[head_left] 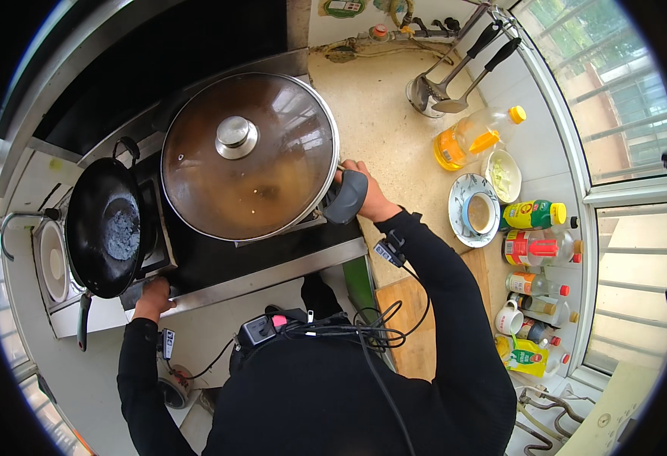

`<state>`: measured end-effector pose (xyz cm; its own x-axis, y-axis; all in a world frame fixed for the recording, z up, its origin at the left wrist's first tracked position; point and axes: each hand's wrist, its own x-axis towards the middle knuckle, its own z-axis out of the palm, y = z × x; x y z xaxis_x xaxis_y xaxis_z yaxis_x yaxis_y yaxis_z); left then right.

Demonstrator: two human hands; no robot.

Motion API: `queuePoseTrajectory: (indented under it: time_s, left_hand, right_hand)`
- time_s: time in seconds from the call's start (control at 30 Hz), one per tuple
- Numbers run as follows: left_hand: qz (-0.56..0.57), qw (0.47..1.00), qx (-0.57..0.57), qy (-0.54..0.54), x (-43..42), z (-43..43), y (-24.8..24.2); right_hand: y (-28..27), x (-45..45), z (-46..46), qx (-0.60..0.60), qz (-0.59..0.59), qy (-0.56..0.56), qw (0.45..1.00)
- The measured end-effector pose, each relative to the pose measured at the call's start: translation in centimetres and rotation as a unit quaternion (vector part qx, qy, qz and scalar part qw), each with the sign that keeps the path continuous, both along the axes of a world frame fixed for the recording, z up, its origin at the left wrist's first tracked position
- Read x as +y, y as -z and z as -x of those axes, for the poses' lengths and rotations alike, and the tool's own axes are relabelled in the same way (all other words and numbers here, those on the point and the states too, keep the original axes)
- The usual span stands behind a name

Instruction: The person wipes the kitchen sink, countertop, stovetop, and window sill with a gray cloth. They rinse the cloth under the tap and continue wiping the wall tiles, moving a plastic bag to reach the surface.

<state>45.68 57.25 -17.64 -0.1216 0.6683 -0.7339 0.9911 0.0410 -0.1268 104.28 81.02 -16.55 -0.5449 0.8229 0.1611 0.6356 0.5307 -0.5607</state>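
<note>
A large pan with a domed glass lid [293, 148] sits on the right side of the black gas stove [214, 251]; brownish contents show through the glass. A steel knob [235, 137] tops the lid. My right hand [376, 196] is closed around the pan's dark side handle [346, 196]. At the stove's front left edge, my left hand [154, 299] rests with its fingers bent; what they touch underneath is hidden. Just beyond it, a black wok [91, 228] stands on the left burner, with a pale greyish patch on its inner surface.
Right of the stove, a cooking oil bottle [470, 142], a bowl of chopped pale greens [501, 176] and a cup [479, 214] on a patterned plate [459, 194] line the counter. Several sauce bottles [533, 248] stand below the window. Ladles [453, 85] lean in a holder. Cables [333, 330] hang before me.
</note>
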Motion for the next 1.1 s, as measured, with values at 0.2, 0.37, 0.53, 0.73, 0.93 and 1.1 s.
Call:
queuePoseTrajectory:
  time_s: [0.2,0.37,0.53,0.73,0.93,1.1]
  left_hand:
    - [0.042,0.999,0.014,-0.020,0.6,-0.5,-0.2]
    - [0.032,0.999,0.013,-0.011,0.5,-0.6,-0.4]
    - [0.038,0.999,0.008,-0.003,0.6,-0.1,0.0]
    - [0.007,1.000,0.003,-0.006,0.1,0.2,0.4]
    - [0.020,1.000,0.013,-0.004,0.2,0.1,0.5]
    - [0.026,0.999,0.016,0.011,0.5,0.1,0.5]
  right_hand:
    - [-1.4,-7.8,0.2,-0.027,0.119,-0.130,0.984]
    - [-4.5,-4.9,-6.6,0.130,0.382,-0.017,0.915]
    - [-3.7,-3.3,-12.7,0.016,0.123,0.248,0.961]
    - [-3.2,-8.2,-4.6,-0.103,0.079,0.165,0.978]
    - [-1.4,-7.2,-4.8,-0.172,-0.035,0.091,0.980]
    - [0.6,-0.2,-12.8,-0.150,-0.179,0.292,0.928]
